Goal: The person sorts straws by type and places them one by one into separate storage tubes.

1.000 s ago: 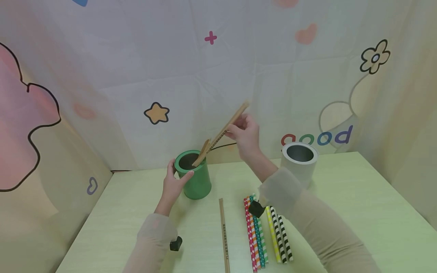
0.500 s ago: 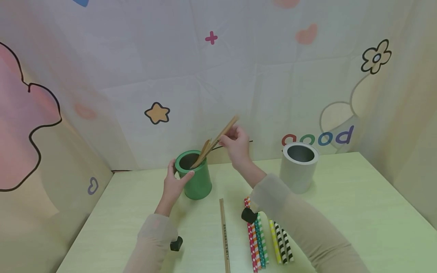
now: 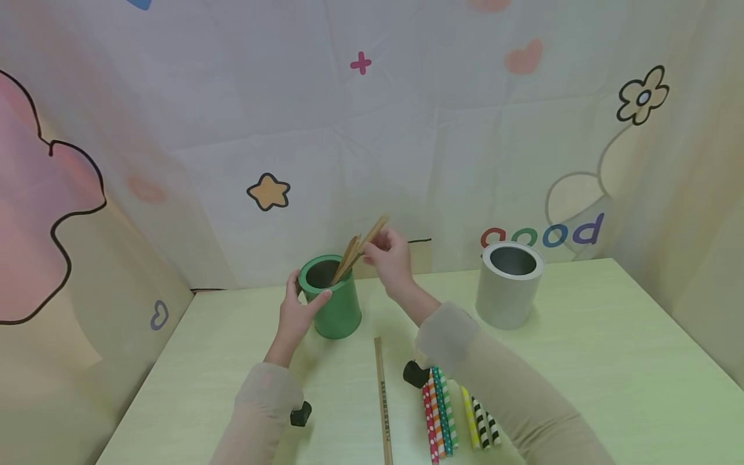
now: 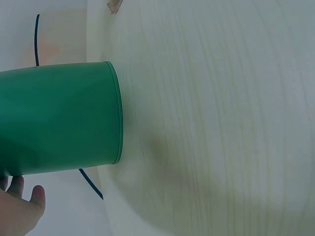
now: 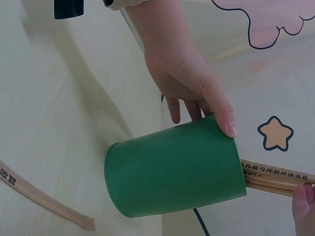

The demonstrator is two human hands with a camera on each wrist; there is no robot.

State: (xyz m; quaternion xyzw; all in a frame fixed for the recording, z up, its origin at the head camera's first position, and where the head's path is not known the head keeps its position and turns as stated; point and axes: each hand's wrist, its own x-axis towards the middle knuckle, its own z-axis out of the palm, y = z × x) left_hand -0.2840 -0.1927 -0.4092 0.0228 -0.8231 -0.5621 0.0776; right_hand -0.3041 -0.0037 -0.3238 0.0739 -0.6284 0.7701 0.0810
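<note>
My left hand (image 3: 295, 318) holds the green canister (image 3: 338, 314) at its rim, thumb on the near side and fingers round the far left. The canister stands upright on the table; the right wrist view shows the same left hand (image 5: 189, 81) at its mouth. With fingertips, my right hand (image 3: 392, 259) pinches a brown paper-wrapped straw (image 3: 377, 228) that slants down into the canister. Other wrapped straws (image 3: 350, 250) lean inside against the right rim. Their lower ends are hidden. Another wrapped straw (image 3: 382, 394) lies on the table in front.
Red, orange, teal and green patterned paper straws (image 3: 439, 416) lie below my right forearm. Beside them are yellow and black-striped straws (image 3: 480, 423), partly covered by the sleeve. A white canister (image 3: 504, 302) stands at the back right, before a printed curtain (image 3: 302, 123).
My right hand has moved down and left, lowering the wrapped straw deeper into the green canister. The left hand and canister have stayed in place.
</note>
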